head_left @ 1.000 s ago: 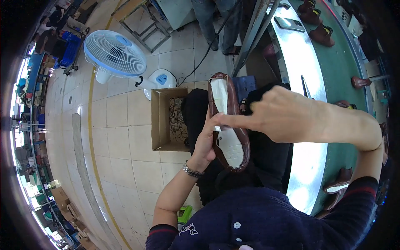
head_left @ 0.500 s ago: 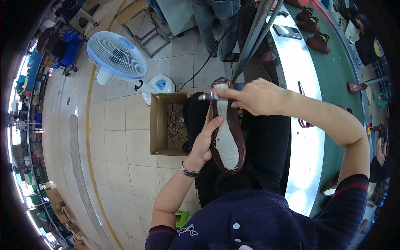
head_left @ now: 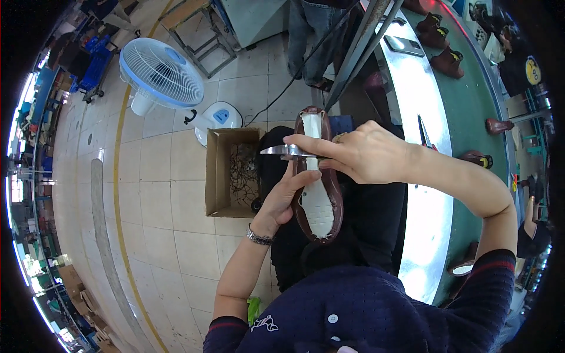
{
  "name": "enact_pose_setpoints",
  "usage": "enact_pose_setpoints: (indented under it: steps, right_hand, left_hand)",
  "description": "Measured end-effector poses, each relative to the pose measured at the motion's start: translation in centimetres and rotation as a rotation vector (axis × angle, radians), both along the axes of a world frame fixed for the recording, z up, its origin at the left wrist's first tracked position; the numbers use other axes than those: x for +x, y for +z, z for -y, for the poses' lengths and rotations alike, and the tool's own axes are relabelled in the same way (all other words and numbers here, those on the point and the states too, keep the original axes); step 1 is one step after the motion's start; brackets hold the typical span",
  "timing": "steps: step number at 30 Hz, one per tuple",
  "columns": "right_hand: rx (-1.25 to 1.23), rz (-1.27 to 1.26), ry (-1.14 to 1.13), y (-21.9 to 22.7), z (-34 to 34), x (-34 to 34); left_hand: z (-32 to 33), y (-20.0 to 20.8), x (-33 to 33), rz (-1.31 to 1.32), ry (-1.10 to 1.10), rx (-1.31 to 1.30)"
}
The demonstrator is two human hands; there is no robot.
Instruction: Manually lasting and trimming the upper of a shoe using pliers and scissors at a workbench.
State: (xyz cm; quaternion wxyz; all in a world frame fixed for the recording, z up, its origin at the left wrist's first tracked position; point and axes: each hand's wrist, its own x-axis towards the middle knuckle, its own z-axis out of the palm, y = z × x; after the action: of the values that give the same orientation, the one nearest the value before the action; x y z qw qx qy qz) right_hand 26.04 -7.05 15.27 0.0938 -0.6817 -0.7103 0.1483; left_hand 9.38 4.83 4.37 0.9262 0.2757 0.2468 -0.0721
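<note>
A dark brown-red leather shoe upper (head_left: 336, 203) lies bottom up over my lap, toe end nearer me, with a white insole board (head_left: 321, 212) along its middle. My left hand (head_left: 283, 197) grips it from the left side, thumb pressed on the board. Above the shoe, my right hand (head_left: 368, 154) is closed around a shiny metal hand tool with a narrow curved head (head_left: 288, 151). That head crosses the shoe's waist and points left. My fingers hide most of its handle, and I cannot tell whether its tip touches the shoe.
A cardboard box (head_left: 213, 176) holding tangled dark strands stands left of my legs, near a blue-white fan (head_left: 165, 73). To the right, a metal ledge (head_left: 426, 223) carries a phone (head_left: 405, 45) and scissors (head_left: 422, 132). Brown shoes (head_left: 448, 62) sit on a green belt (head_left: 465, 106).
My right hand and the metal tool have moved a little toward me along the shoe, from near its heel to its waist. My left hand keeps its hold.
</note>
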Motion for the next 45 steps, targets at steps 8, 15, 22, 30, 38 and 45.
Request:
enact_pose_setpoints:
  steps: [8,15,22,30,38,45]
  right_hand:
    - [-0.15,0.016,0.008,1.7,0.8,-1.1]
    - [-0.262,0.145,-0.014,2.2,2.6,-0.6]
    - [-0.15,0.33,0.147,2.7,5.8,-4.1]
    - [-0.157,0.203,0.15,0.3,6.4,-1.9]
    - [-0.185,0.15,0.195,6.9,3.1,-3.2]
    - [-0.422,0.267,0.183,4.1,2.0,-3.9]
  left_hand:
    - [-0.2,-0.7,-0.7,-0.026,-0.1,0.045]
    - [3.0,-3.4,-2.6,0.184,0.123,-0.175]
    - [5.4,-3.0,-4.7,0.278,0.184,-0.443]
    - [6.6,-0.1,-3.4,0.138,0.28,-0.078]
    - [7.5,-1.7,-4.3,0.077,0.318,0.157]
    - [5.6,-2.6,-5.7,0.004,0.144,-0.02]
